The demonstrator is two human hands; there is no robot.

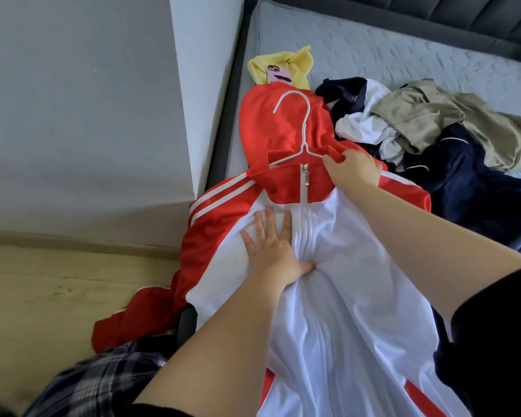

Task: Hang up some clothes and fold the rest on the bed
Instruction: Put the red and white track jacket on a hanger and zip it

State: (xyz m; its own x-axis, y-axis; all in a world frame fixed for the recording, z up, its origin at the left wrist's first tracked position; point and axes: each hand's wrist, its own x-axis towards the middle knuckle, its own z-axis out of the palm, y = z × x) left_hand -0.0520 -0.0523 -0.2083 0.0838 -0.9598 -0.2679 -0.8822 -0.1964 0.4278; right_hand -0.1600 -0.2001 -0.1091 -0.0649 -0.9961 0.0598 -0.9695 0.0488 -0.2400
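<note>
**Grey mattress, one red jacket, hanger half home**

Grey quilted mattress (373,49) fills the upper right, pushed against a pale grey wall (73,115), with light wood floor (57,281) down the left. And on the near edge of the bed lies the red-and-white track jacket (343,251), front up, zipped, its long axis running away from the person, hood (268,130) at the far end.

A white wire hanger (306,124) sits in the neck, hook lying flat on the hood, both shoulders tucked under the collar.

Left hand (271,251) is flat on the white chest panel, fingers (269,221) spread and straight, pressing the cloth down and holding nothing. Right hand (355,171) is farther up at the collar, fingers (333,168) curled and pinching the red fabric right where the hanger's right shoulder goes in. Whether the wire itself is in that pinch, I cannot tell.

So the hook is just beyond and left of the right hand, the nearer of the two. My read: seat the shoulder, then lift by the hook.

One sleeve spills off the bed edge toward the floor, so watch for drag. Beside it waits a heap of navy, white and beige clothes (433,124), and past the hood a yellow garment (301,64) with a pink phone (278,77) on top.
</note>
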